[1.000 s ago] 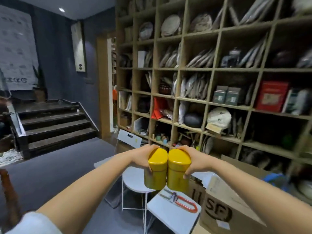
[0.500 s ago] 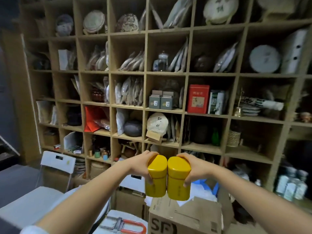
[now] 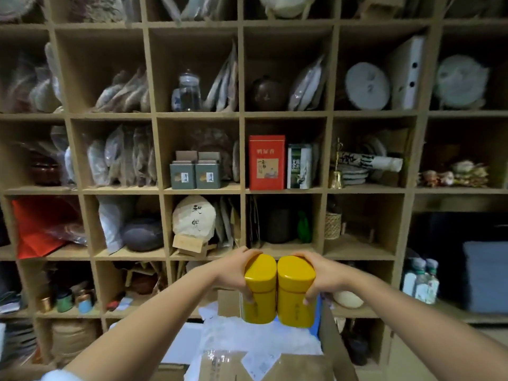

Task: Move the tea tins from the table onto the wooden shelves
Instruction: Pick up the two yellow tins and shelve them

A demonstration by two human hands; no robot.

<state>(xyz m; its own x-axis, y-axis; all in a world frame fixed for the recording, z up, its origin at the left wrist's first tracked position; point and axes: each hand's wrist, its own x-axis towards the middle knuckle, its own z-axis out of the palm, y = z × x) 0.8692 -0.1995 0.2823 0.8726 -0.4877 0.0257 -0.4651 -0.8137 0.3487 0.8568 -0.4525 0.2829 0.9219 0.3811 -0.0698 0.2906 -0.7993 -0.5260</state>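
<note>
Head view: two yellow tea tins are carried upright, side by side & touching, held in front of the wooden shelves (image 3: 244, 189), not yet set down. Left tin (image 3: 259, 291) is grasped by the left hand (image 3: 233, 272), fingers curled round its lid end; right tin (image 3: 296, 292) is grasped likewise by the right hand (image 3: 324, 276). Placement is judged still to come; table not in view, so remaining tins can't be told.

Rel. to the red tea box (image 3: 266, 162): most room is seen in the compartment below & to the right, w/ only a wicker basket (image 3: 332, 225) at its left edge. An open cardboard box (image 3: 334, 342) lies low between person & shelves, so a reach over it is likely needed. Upright dividers are to be cleared.
</note>
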